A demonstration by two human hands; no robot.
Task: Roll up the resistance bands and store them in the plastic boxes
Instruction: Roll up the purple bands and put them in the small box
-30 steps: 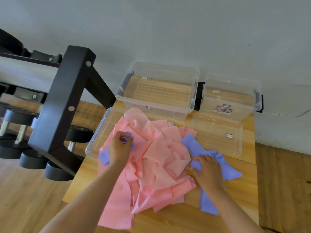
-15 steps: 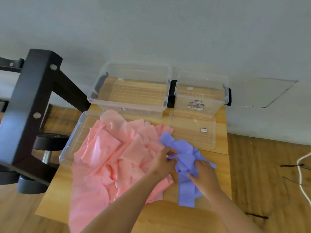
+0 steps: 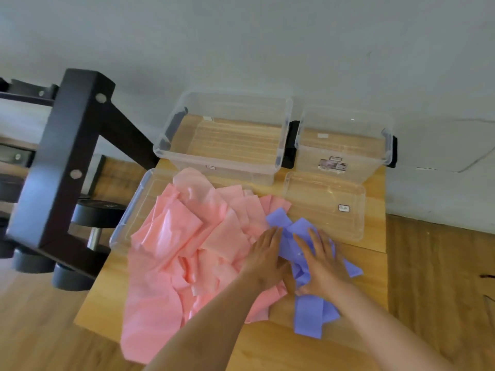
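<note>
Now, hands: left hand (image 3: 267, 257) and right hand (image 3: 324, 262) are pressing flat, side by side, on the purple band (image 3: 308, 315) — gripping nothing.
Where: it is lying at 3 o'clock of the pink heap (image 3: 187, 236), touching.
Risk: crumples may be skewing the roll, dragging pink along.
Count: two boxes (image 3: 267, 178), two lids (image 3: 324, 210), seemingly one purple band; pink uncountable.

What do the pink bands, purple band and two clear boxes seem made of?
Pink resistance bands: thin rubbery sheet, probably latex, slight sheen; they crumple and drape off the table. Purple resistance band: same, more matte. Large clear box and small clear box: rigid glossy transparent plastic; the wood shows through.
</note>
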